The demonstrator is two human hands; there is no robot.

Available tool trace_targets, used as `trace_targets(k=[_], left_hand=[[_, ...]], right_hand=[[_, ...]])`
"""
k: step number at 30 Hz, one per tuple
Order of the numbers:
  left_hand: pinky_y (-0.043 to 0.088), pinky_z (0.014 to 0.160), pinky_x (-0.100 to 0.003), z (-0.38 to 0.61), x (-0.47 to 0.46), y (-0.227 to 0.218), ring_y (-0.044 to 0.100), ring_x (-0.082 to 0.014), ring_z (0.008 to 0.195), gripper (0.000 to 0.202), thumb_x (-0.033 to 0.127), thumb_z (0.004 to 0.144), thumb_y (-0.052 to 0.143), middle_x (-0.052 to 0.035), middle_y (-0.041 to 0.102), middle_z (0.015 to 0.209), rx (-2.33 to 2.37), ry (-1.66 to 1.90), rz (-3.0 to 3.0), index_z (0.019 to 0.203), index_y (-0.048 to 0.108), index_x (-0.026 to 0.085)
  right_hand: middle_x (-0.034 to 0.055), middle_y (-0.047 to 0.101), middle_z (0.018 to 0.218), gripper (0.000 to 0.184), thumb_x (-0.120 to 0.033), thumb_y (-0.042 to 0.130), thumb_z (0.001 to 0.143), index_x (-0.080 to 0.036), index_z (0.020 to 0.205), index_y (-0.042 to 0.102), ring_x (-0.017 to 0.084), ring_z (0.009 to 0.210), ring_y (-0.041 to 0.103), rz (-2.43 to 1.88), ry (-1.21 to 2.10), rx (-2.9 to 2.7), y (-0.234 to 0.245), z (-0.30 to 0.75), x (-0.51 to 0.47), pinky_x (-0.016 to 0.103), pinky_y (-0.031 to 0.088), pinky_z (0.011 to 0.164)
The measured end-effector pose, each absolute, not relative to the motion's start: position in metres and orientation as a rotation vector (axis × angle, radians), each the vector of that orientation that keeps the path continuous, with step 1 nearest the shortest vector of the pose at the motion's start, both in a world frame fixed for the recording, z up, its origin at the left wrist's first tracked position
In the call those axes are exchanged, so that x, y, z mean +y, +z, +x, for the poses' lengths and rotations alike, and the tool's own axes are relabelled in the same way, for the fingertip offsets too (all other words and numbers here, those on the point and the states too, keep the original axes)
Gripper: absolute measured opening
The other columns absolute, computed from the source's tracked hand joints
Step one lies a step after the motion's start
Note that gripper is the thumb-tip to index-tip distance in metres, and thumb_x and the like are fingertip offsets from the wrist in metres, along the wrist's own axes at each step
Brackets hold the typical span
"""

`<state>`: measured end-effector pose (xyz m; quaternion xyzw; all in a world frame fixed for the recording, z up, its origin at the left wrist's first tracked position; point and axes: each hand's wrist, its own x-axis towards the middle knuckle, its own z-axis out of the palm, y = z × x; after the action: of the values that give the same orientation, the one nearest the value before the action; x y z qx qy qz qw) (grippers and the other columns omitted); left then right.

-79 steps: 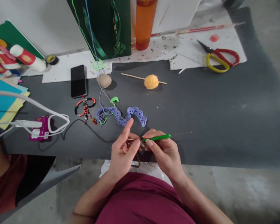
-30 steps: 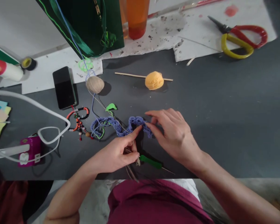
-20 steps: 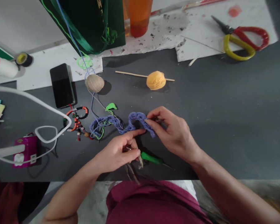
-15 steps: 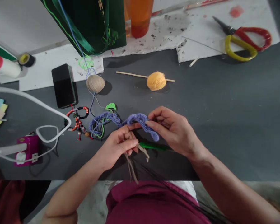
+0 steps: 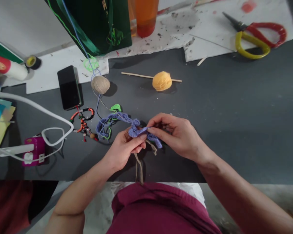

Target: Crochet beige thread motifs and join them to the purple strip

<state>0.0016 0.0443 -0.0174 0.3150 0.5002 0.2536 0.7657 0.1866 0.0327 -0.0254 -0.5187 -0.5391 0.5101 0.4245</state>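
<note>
Crochet strip (image 5: 134, 131) (purple), pinched.

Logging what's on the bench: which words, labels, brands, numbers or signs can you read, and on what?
None can be read.
Green bag: gold lettering, cut off at the top edge, too small.
White-and-red tube: label mark, too blurred.
Purple box: pale patches, too small to tell.

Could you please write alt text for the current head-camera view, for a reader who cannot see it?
A person's left hand and right hand hold a purple crocheted strip above a grey table, beige strands hanging below the left hand. Beyond lie a beige yarn ball, a yellow yarn ball and scissors.
</note>
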Motion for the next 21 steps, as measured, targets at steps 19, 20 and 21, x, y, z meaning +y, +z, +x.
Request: trace_targets(k=[19,20,21], left_hand=[[0.02,0.051,-0.025,0.0019,0.0448,-0.017,0.037,-0.0049,0.051,0.04,0.039,0.07,0.092,0.0049,0.052,0.057,0.988,0.54,0.625,0.071,0.06,0.016],[0.02,0.051,-0.025,0.002,0.0447,-0.0174,0.037,-0.0049,0.05,0.04,0.04,0.07,0.092,0.0049,0.052,0.057,0.986,0.538,0.627,0.071,0.06,0.016],[0.02,0.051,-0.025,0.002,0.0447,-0.0178,0.037,-0.0049,0.05,0.041,0.04,0.071,0.092,0.0049,0.053,0.057,0.98,0.538,0.631,0.071,0.059,0.016]], right_hand=[[0.0057,0.075,0.082,0.045,-0.061,0.081,0.084,-0.018,0.096,0.075,0.017,0.07,0.067,-1.247,1.472,-1.319,-0.0239,0.1853,0.0341,0.029,0.055,0.065],[0.0056,0.075,0.081,0.045,-0.062,0.079,0.085,-0.019,0.092,0.075,0.016,0.07,0.067,-1.262,1.456,-1.324,-0.0244,0.1849,0.0342,0.029,0.055,0.065],[0.0052,0.074,0.079,0.046,-0.064,0.077,0.086,-0.019,0.088,0.074,0.016,0.069,0.066,-1.283,1.44,-1.313,-0.025,0.1842,0.0343,0.029,0.054,0.065]])
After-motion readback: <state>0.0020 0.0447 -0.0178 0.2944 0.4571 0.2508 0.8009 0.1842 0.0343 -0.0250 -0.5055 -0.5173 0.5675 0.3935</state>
